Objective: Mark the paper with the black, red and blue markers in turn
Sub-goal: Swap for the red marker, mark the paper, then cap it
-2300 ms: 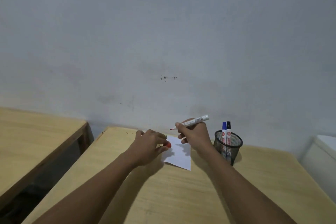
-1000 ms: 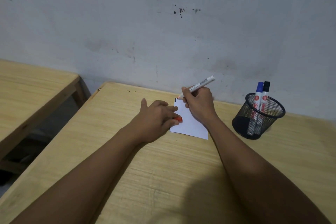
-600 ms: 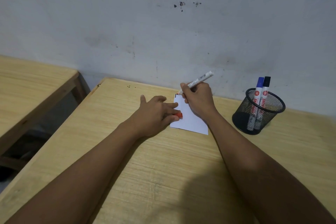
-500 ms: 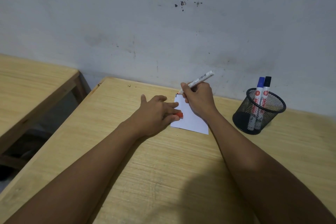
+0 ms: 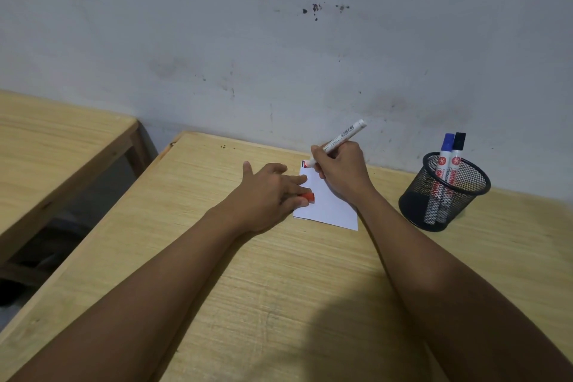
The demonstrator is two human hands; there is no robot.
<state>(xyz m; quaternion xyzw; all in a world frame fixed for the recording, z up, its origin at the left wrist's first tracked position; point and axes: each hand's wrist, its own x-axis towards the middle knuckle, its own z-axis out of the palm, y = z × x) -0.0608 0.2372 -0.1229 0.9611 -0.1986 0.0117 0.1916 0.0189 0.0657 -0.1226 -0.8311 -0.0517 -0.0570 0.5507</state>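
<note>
A small white paper (image 5: 330, 206) lies on the wooden table (image 5: 279, 273) near the wall. My right hand (image 5: 341, 174) grips the uncapped red marker (image 5: 342, 136), its tip pressed to the paper's top left corner, where a short black mark and a red mark show. My left hand (image 5: 266, 192) rests on the paper's left edge and pinches the red cap (image 5: 308, 197) between its fingers. The blue marker (image 5: 444, 161) and the black marker (image 5: 455, 161) stand capped in a black mesh cup (image 5: 443, 192) to the right of the paper.
A grey wall (image 5: 279, 40) runs just behind the table. A second wooden table (image 5: 52, 146) stands to the left, across a dark gap.
The view has tilted down from the wall to the table. My right hand has lowered the marker tip onto the paper's top corner, and a red mark now shows there. My left hand stays put.
</note>
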